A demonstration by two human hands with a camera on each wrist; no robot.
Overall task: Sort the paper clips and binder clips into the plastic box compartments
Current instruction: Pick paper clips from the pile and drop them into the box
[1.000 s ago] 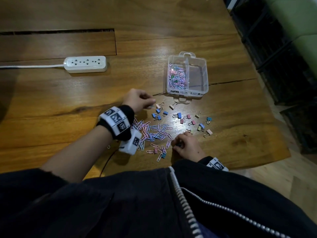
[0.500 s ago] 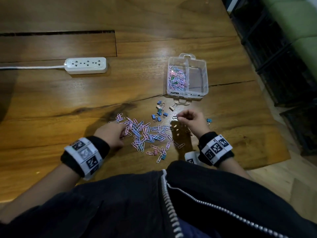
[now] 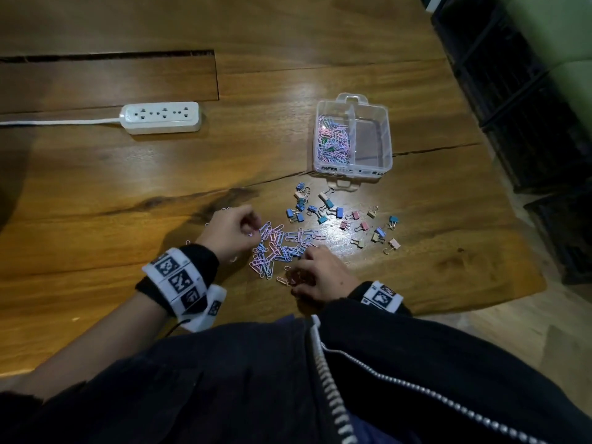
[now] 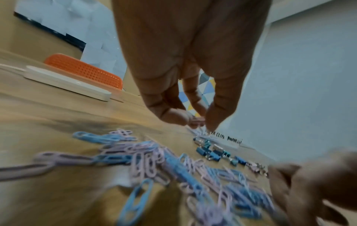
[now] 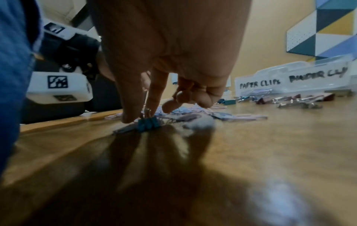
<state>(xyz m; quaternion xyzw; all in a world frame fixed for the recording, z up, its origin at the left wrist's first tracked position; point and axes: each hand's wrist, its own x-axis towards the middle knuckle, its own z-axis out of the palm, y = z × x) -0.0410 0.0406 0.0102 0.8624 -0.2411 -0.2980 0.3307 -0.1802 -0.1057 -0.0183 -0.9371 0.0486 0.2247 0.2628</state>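
On the worktop (image 3: 96, 193), the right hand (image 5: 170, 64) pinches a teal binder clip (image 5: 148, 124) by its wire handles, beside the paper clips (image 3: 282, 245). The left hand (image 3: 229, 230) hovers above that heap, fingers curled; whether it holds something I cannot tell. The plastic box (image 3: 352, 166) stands further away.

Right hand (image 5: 164, 64) pinches blue binder clip (image 5: 148, 124) wire handle on wooden table (image 5: 251, 152).

paper clips (image 3: 282, 243): loose pile | binder clips (image 3: 323, 208): scattered | plastic box (image 3: 381, 161): open
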